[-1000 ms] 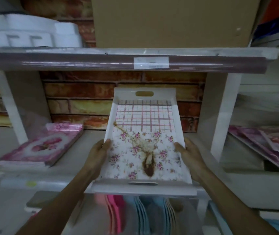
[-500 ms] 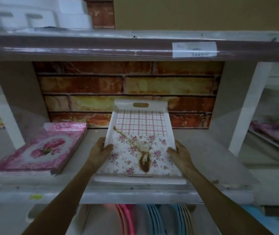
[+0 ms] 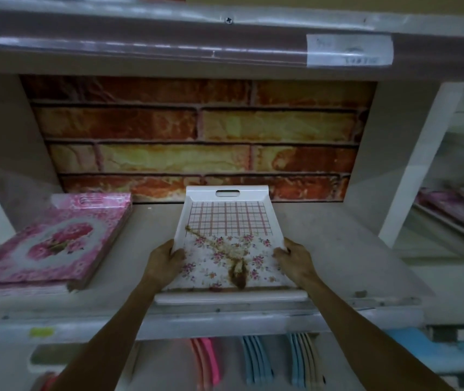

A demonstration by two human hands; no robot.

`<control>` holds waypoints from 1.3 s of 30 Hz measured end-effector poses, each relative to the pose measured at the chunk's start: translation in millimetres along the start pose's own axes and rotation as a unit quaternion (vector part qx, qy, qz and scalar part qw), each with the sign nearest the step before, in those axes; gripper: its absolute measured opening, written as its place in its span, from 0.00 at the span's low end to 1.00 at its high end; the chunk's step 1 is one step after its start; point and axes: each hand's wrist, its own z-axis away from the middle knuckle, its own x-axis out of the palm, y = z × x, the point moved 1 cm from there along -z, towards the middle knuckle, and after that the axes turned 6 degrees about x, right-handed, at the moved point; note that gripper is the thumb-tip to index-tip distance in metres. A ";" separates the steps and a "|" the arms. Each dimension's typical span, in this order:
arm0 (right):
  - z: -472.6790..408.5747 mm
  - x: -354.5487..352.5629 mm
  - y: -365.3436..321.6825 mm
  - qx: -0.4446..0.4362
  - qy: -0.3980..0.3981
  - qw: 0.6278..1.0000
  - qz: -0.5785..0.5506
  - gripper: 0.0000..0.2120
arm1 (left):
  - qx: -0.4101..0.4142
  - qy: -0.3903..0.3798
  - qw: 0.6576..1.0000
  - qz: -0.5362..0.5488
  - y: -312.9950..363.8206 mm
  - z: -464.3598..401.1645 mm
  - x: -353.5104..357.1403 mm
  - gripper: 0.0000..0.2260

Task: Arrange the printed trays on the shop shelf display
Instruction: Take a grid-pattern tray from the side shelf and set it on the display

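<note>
i see one white printed tray (image 3: 226,244) lying flat on the grey shelf (image 3: 338,249), lengthwise, its far handle slot close to the brick-pattern back panel (image 3: 197,136) and its near rim at the shelf's front edge. my two hands hold it: the left hand (image 3: 163,263) grips the left rim, thumb curled over the edge onto the floral print, and the right hand (image 3: 295,261) grips the right rim the same way. to the left, apart from this tray, sits one pink floral tray (image 3: 53,244) on top of a stack; i cannot count the ones beneath it. on the shelf edge above i see one paper label (image 3: 349,50). below the shelf stand three groups of upright coloured pieces: pink (image 3: 205,359), blue (image 3: 253,359), blue and beige (image 3: 304,359). more pink trays (image 3: 456,210) lie in the right bay, too blurred to count.
</note>
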 end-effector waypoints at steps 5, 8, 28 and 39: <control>-4.1 0.7 5.5 -0.011 0.001 0.999 0.040 0.15 | 0.003 0.007 1.000 -0.015 0.2 0.8 3.4 0.13; -4.6 -0.6 6.4 -0.010 0.003 0.999 0.048 0.15 | 0.007 0.008 0.999 -0.040 0.3 -0.3 3.7 0.13; 85.6 -234.7 0.6 -0.172 0.145 0.974 -0.039 0.05 | 0.237 0.038 0.951 0.195 200.8 54.1 56.5 0.08; 152.8 -400.4 83.7 -0.152 0.235 0.960 -0.004 0.06 | 0.320 -0.067 0.902 0.281 345.5 98.1 198.9 0.09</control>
